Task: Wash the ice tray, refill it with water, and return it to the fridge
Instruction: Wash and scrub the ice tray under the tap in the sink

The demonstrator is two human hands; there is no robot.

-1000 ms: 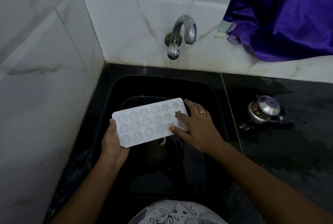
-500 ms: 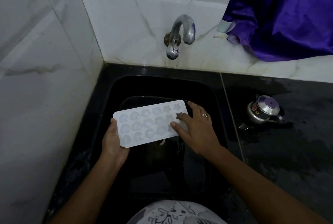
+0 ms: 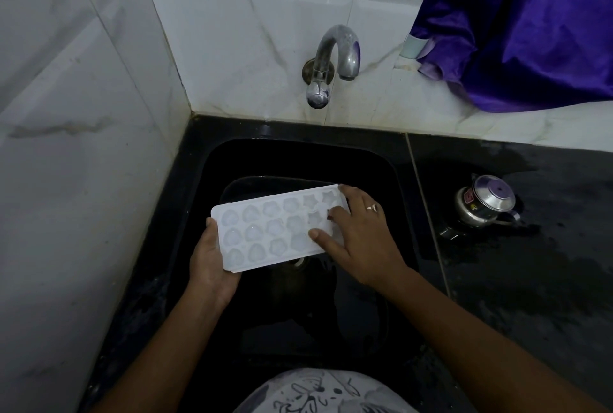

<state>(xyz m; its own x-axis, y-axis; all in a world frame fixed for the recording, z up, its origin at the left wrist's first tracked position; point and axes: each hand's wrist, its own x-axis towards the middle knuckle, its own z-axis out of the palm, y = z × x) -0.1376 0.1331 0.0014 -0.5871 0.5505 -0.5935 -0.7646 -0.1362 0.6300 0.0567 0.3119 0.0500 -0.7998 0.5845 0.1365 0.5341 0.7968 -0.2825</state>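
Observation:
A white ice tray point(image 3: 265, 230) with heart and star moulds is held level over the black sink point(image 3: 212, 160). My left hand point(image 3: 209, 263) grips its near left end from below, thumb on the edge. My right hand point(image 3: 358, 240) lies on the tray's right end, fingers spread over the star moulds and thumb on the front rim. A ring shows on one finger. The chrome tap point(image 3: 331, 60) sticks out of the wall above the sink; no water runs from it.
White marble tiles rise at the left and behind the sink. The black counter point(image 3: 530, 280) at the right is wet and bears a small steel lidded pot point(image 3: 484, 203). A purple cloth point(image 3: 517, 24) hangs at the upper right.
The tray has stayed over the sink with only a slight shift. My right fingers have moved a little across the star moulds at its right end.

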